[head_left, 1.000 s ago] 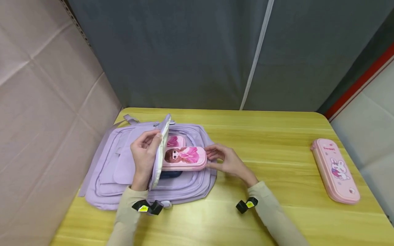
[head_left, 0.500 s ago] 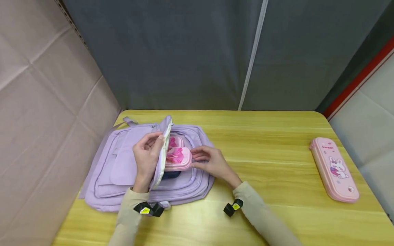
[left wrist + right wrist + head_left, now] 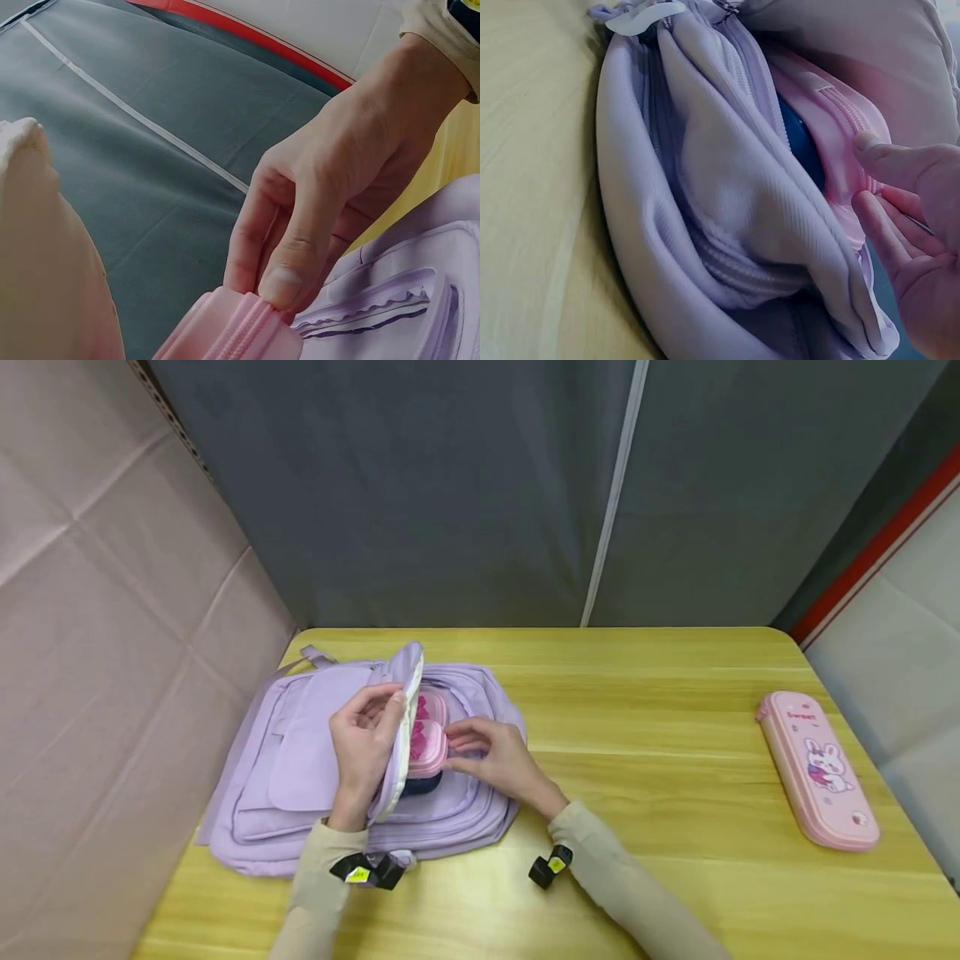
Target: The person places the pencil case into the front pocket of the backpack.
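Note:
A lilac backpack lies on the table at the left. My left hand pinches the edge of its raised front flap. The thumb and fingers of my right hand grip the end of a pink pencil case, whose rest is hidden under the flap. Beside it, another pink case shows in the opening. Something dark blue peeks out below them. In the left wrist view, the thumb lies on the zipped side of the pencil case. The right wrist view shows the dark blue thing against the pink pencil case.
A pink pencil case with a white rabbit lies at the right of the wooden-topped table. A grey curtain hangs behind the table. A pale cloth wall borders the left side.
My right hand has moved left, sliding the pencil case farther under the flap, so its printed doll face no longer shows. The left hand still holds the flap up, slightly farther right.

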{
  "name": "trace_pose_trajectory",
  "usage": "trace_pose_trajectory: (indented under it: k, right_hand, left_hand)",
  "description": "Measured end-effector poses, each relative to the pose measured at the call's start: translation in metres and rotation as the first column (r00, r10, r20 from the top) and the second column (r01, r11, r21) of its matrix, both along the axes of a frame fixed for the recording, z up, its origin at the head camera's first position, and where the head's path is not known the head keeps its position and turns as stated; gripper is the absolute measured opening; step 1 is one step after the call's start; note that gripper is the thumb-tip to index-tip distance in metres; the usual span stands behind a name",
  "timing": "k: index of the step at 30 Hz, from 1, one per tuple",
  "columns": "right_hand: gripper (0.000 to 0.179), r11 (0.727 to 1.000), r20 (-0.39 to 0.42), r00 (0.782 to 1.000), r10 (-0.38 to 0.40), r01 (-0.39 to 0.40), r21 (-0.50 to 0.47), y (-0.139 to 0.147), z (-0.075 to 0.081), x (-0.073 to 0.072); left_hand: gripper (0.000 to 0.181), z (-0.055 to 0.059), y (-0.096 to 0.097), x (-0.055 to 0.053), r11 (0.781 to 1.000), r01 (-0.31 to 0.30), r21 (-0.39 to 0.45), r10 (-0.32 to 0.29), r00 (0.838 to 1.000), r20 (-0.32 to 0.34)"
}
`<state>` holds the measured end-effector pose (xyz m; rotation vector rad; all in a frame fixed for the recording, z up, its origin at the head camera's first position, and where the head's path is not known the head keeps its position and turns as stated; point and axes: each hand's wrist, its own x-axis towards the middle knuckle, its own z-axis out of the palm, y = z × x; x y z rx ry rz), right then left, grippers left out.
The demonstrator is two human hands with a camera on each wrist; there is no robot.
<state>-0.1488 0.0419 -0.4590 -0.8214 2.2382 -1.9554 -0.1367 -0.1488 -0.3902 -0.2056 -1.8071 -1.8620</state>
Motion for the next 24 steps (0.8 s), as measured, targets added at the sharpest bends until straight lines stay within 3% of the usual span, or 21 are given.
trace_pose_trajectory:
  k: [11, 24]
  right_hand:
    - [0.038, 0.999, 0.018, 0.999, 0.036, -0.036, -0.006, 0.014, -0.003, 0.004]
    - [0.035, 0.989, -0.058, 0.991, -0.119, 0.124, 0.083, 0.060, 0.006, 0.005]
  left_hand:
    - [0.018, 0.007, -0.008, -0.001, 0.999, -0.049, 0.015, 0.049, 0.999, 0.012]
    - [0.019, 0.006, -0.017, -0.005, 0.998, -0.053, 0.045, 0.051, 0.998, 0.040]
